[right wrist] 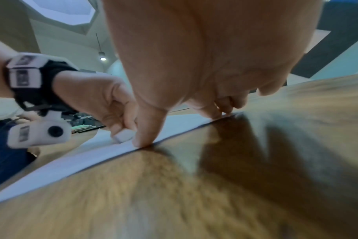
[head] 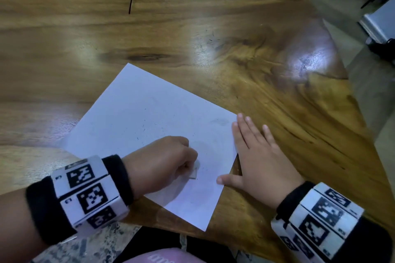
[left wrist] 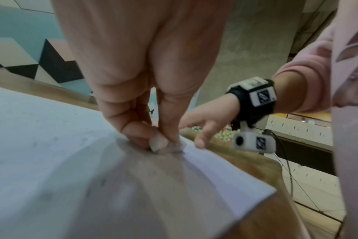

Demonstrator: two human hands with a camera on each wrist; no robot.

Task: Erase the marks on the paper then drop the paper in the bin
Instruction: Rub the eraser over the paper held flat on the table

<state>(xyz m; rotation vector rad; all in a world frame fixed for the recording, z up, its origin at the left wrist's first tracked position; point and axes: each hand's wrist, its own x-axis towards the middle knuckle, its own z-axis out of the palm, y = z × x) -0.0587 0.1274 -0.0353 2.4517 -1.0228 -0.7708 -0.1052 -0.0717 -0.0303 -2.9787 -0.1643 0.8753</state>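
The left hand (head: 162, 162) pinches the eraser (head: 193, 172) on the paper (head: 136, 121); beside it, the flat right hand (head: 256, 156) (fingers straight) stops sliding.

Left hand (head: 162, 162) fisted, fingertips pinching, right hand (head: 256, 156) flat, fingers straight and spread

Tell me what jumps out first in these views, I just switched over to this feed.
The white paper lies at an angle on the wooden table, near its front edge. The left hand pinches a small white eraser down on the sheet's near part, amid grey smudges and crumbs. The right hand lies flat with spread fingers along the paper's right edge, thumb on the sheet.
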